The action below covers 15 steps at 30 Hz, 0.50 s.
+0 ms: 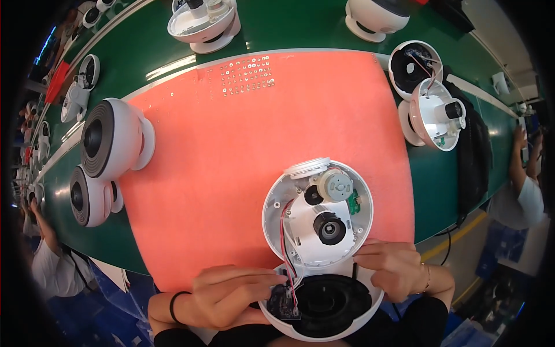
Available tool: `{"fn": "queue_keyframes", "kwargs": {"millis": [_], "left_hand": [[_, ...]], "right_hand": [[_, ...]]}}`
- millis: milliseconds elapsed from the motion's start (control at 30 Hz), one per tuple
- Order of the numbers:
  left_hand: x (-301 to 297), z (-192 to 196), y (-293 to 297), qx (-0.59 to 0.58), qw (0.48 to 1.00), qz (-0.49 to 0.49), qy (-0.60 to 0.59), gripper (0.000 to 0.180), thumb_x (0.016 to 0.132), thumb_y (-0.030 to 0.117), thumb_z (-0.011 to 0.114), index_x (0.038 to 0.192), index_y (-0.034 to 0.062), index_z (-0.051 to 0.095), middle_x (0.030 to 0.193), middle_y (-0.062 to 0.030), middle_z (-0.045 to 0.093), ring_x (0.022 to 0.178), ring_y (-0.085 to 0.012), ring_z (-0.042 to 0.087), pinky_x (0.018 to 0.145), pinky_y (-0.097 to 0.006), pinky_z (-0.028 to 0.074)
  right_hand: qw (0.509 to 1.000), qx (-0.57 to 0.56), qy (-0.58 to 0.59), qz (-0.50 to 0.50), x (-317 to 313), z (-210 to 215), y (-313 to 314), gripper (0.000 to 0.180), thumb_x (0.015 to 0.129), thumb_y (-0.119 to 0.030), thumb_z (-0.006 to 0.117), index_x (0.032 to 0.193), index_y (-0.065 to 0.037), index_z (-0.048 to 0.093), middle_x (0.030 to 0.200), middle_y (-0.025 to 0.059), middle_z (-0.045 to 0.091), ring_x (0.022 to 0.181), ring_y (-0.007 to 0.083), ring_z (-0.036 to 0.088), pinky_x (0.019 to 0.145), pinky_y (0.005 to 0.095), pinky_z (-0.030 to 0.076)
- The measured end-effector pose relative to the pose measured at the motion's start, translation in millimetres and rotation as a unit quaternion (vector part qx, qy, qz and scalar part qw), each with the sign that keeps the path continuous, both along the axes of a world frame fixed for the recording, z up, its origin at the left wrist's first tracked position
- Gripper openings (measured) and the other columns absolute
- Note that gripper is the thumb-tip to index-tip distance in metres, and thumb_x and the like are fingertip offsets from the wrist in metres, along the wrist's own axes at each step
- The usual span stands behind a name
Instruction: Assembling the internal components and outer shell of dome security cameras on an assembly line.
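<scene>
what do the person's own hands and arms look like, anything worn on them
The left hand and right hand are bare, without gloves. A thin black band circles the left wrist, a slim bracelet the right; its details are too small to tell. Dark sleeves leave the forearms bare.

The shell [306, 234] is white, lens [331, 229] black, mat [231, 168] salmon-pink.

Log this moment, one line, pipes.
left hand: at red-white wires by dark circuit board | right hand: at rims of white round plastic shells | shells: opened, wires between
</scene>
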<state>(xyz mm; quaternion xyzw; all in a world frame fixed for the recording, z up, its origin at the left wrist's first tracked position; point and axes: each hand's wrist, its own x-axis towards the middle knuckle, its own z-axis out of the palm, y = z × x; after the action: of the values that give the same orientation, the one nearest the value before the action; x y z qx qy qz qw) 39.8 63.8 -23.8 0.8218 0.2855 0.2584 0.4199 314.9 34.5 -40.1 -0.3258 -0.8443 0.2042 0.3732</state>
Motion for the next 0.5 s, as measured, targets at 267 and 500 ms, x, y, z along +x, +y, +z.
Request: {"fn": "queue_keyframes", "kwargs": {"millis": [267, 500], "left_hand": [[-3, -53, -19, -0.008, 0.998, -0.007, -0.061, 0.013, 0.068, -0.008, 0.057, 0.071, -0.001, 0.047, 0.095, -0.0234, 0.06, 0.089, -0.0358, 0.062, 0.074, -0.038, 0.054], [2, -85, -15, 0.063, 0.993, -0.035, -0.089, 0.02, 0.062, -0.002, 0.06, 0.055, 0.0005, 0.041, 0.083, -0.0218, 0.062, 0.085, -0.0343, 0.063, 0.075, -0.042, 0.052]], "right_hand": [[0.998, -0.049, 0.022, -0.021, -14, -17, -12, 0.031, 0.046, -0.01, 0.05, 0.074, 0.001, 0.053, 0.078, 0.015, 0.057, 0.058, 0.0252, 0.059, 0.047, 0.0289, 0.052], [0.963, -0.25, 0.062, -0.077, -7, -51, -34, 0.06, 0.048, -0.021, 0.041, 0.097, 0.008, 0.057, 0.092, 0.0249, 0.06, 0.074, 0.0285, 0.063, 0.068, 0.0284, 0.05]]}}
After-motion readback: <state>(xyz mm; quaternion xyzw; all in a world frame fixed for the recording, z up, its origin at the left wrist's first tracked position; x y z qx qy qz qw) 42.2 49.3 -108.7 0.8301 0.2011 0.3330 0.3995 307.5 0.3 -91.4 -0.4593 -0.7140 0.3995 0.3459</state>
